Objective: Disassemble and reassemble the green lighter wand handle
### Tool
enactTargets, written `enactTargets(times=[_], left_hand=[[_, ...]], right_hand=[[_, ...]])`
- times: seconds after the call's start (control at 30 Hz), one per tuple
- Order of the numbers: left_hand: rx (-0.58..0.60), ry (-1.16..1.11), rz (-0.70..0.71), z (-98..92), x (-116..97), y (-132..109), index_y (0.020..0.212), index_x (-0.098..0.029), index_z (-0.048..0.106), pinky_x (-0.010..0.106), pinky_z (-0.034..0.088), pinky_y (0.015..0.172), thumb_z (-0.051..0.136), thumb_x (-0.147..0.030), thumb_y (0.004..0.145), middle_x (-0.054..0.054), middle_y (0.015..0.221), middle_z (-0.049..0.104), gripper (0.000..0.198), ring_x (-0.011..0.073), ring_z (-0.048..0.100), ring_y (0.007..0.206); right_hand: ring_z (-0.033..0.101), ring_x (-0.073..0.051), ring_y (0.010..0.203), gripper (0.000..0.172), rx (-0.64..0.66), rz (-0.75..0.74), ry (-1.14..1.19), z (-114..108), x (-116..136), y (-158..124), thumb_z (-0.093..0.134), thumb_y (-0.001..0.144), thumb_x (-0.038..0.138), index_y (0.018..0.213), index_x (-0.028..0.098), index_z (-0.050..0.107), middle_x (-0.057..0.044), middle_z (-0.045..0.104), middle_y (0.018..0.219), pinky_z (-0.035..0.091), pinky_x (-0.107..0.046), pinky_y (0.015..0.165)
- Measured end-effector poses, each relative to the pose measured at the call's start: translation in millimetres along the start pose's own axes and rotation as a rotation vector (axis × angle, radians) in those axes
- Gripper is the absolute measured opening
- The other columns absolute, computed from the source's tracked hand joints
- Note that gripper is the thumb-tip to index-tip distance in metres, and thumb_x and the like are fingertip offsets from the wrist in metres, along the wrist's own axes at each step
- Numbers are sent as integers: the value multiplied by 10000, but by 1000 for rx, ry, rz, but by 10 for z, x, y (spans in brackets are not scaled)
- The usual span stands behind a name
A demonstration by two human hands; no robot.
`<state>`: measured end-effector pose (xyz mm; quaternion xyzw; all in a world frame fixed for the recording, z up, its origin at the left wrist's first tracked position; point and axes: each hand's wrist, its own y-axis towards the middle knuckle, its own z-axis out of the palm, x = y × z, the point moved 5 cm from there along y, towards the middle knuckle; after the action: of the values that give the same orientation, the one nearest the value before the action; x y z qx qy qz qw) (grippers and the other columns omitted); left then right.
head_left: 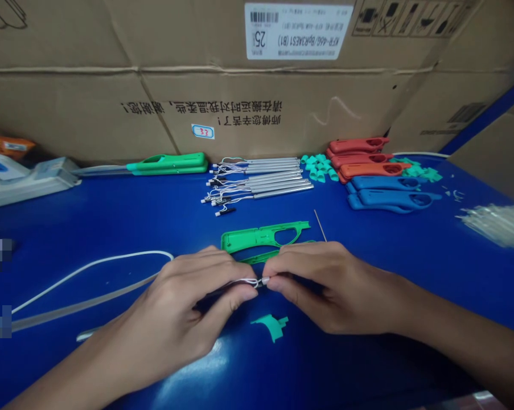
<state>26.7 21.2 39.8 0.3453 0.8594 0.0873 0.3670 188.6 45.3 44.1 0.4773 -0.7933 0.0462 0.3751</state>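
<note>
My left hand and my right hand meet over the blue table, both pinched on a thin white wire with a small metal end. Just behind my fingers lies an open green plastic shell half, with a second green piece partly hidden under my hands. A small teal trigger piece lies in front of my right hand. A thin metal pin lies beside the shell.
Metal tubes with wires lie at the back centre, beside teal caps, red shells and blue shells. A finished green lighter lies back left. Clear tubes lie right. Cardboard boxes wall the back.
</note>
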Motion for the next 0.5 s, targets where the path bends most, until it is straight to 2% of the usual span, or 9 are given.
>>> enactTargets(times=[0.5], left_hand=[[8,-8,33,-7,-33,27,987,-200,634,232,469,684,613,-101,913,-28,837,700,126,94,597,701]], right_hand=[[479,-95,678,234,44,2,-10,17,13,21,452,1009,157,849,122,620,7,533,728,384,-201,673]])
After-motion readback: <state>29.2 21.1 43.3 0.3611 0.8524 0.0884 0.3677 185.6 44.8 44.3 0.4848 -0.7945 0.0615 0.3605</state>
